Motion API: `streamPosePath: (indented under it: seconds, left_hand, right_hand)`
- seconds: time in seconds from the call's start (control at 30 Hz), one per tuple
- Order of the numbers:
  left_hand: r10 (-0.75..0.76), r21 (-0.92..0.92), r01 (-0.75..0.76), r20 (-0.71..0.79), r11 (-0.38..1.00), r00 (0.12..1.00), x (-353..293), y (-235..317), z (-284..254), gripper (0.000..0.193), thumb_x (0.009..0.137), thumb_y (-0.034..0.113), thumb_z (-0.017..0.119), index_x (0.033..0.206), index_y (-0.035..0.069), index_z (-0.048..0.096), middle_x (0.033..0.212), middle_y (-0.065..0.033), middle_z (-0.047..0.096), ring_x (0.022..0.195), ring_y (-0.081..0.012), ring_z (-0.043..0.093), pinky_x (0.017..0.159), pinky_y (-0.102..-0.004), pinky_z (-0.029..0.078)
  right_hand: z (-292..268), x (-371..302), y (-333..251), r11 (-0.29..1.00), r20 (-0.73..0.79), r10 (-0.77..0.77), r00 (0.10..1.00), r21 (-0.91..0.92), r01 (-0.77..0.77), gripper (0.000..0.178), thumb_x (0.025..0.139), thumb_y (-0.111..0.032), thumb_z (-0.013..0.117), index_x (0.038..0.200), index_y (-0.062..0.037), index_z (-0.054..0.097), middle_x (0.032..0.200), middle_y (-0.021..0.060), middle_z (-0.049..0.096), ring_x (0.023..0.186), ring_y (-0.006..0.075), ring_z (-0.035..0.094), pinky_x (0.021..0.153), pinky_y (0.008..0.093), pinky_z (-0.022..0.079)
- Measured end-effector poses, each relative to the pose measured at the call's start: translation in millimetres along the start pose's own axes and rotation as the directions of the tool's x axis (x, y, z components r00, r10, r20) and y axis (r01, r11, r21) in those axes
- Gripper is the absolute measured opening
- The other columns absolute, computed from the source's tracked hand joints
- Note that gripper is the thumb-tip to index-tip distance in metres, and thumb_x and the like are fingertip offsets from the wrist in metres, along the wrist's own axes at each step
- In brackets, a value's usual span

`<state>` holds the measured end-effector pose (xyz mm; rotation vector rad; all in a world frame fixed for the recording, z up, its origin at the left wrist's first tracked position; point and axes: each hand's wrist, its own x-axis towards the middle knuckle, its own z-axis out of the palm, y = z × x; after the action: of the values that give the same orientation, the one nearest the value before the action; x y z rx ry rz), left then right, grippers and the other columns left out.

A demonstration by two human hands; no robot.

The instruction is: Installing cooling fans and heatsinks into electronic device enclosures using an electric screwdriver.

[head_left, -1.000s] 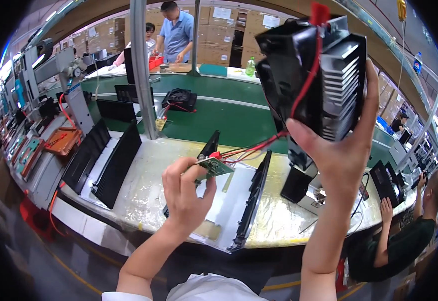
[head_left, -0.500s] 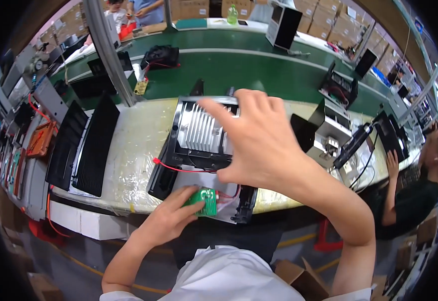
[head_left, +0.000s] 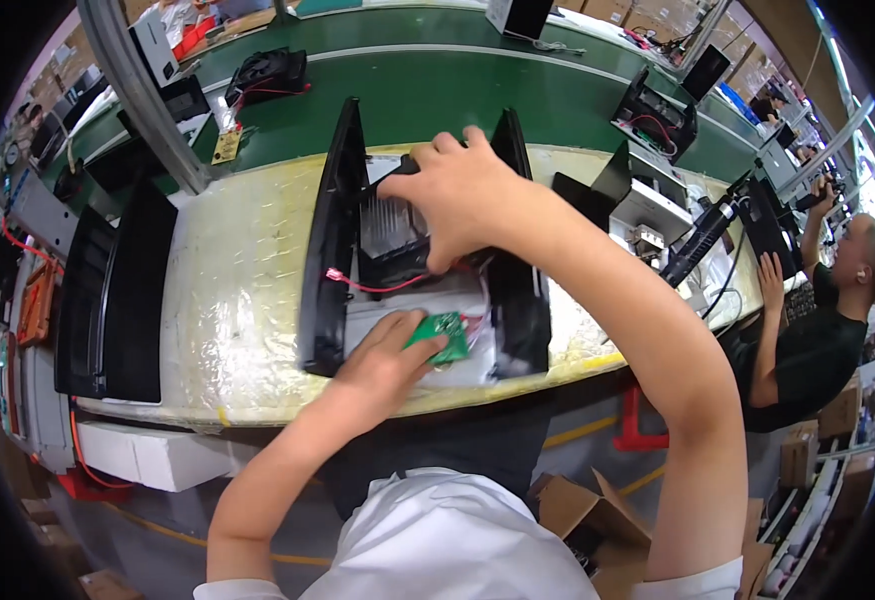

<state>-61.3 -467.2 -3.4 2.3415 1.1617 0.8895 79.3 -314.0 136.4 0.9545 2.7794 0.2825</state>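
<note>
A black housing with two tall side walls [head_left: 328, 250] lies on the bench in front of me. Between the walls sits a black frame with a finned metal heat sink [head_left: 387, 228]. Spread across the top of this frame, my right hand [head_left: 462, 200] grips it with thumb and fingers; the hand covers its right part. My left hand [head_left: 382, 365] pinches a small green circuit board [head_left: 447, 338] at the housing's near end. Thin wires run from the board into the housing. A red wire [head_left: 382, 288] with a small connector lies loose near the frame's front.
Black panels [head_left: 137, 290] stand on the bench at left, beside a metal post [head_left: 142, 95]. Boxy metal units [head_left: 652, 205] and a black power screwdriver [head_left: 697, 240] lie at right. A green conveyor [head_left: 397, 95] runs behind. A co-worker [head_left: 817, 320] sits at far right.
My right hand has brought the heat-sink frame down between the housing walls, which now stand out on both sides. My left hand still holds the circuit board. The view has shifted somewhat.
</note>
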Motion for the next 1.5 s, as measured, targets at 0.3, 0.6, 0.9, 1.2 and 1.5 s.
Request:
streamPosePath:
  seconds: [0.3,0.6,0.9,1.2,1.5]
  left_hand:
    - [-0.103,-0.083,0.094,-0.112,0.992,0.988,31,1,25,0.036,0.078,-0.001,0.073,0.114,0.000,0.070,0.126,-0.0244,0.059,0.117,-0.0408,0.055,0.101,-0.0462,0.044]
    - [-0.204,-0.089,0.201,-0.019,0.976,0.979,19,19,2,0.032,0.076,-0.001,0.074,0.108,0.003,0.074,0.129,-0.0193,0.060,0.120,-0.0382,0.054,0.103,-0.0452,0.043]
    - [-0.268,-0.085,0.268,0.010,0.960,0.963,17,24,-8,0.030,0.077,0.002,0.074,0.108,0.005,0.075,0.128,-0.0159,0.062,0.119,-0.0357,0.057,0.103,-0.0441,0.042]
    - [-0.300,-0.106,0.299,0.003,0.948,0.954,12,7,-5,0.031,0.075,0.003,0.076,0.106,0.006,0.076,0.127,-0.0140,0.063,0.118,-0.0345,0.058,0.102,-0.0432,0.042]
    - [-0.386,-0.097,0.381,-0.034,0.919,0.922,16,9,-7,0.031,0.073,0.002,0.078,0.104,0.004,0.076,0.127,-0.0154,0.064,0.117,-0.0362,0.058,0.102,-0.0423,0.043]
  right_hand:
    - [62,-187,68,0.628,-0.670,0.717,-0.194,0.741,-0.238,0.047,0.093,-0.008,0.066,0.137,-0.0036,0.051,0.121,0.0088,0.057,0.100,0.0180,0.057,0.086,0.0268,0.049]
    - [152,-211,49,0.221,-0.221,0.975,-0.006,0.975,-0.027,0.063,0.101,-0.018,0.061,0.153,-0.0002,0.029,0.104,0.0100,0.067,0.087,0.0127,0.061,0.081,0.0233,0.047]
    - [17,-264,21,0.478,-0.621,0.772,-0.135,0.427,0.768,0.071,0.087,-0.010,0.070,0.149,-0.0005,0.037,0.101,0.0040,0.055,0.065,0.0129,0.060,0.058,0.0258,0.053]
    - [-8,-257,60,0.084,-0.736,0.602,0.311,0.445,0.892,0.056,0.087,-0.041,0.078,0.130,-0.0103,0.058,0.060,-0.0045,0.045,0.046,0.0082,0.042,0.066,0.0277,0.049]
    - [32,-155,75,0.342,-0.717,0.654,0.239,0.562,0.753,0.082,0.098,-0.016,0.067,0.157,-0.0047,0.011,0.073,0.0025,0.051,0.052,0.0103,0.052,0.048,0.0259,0.044]
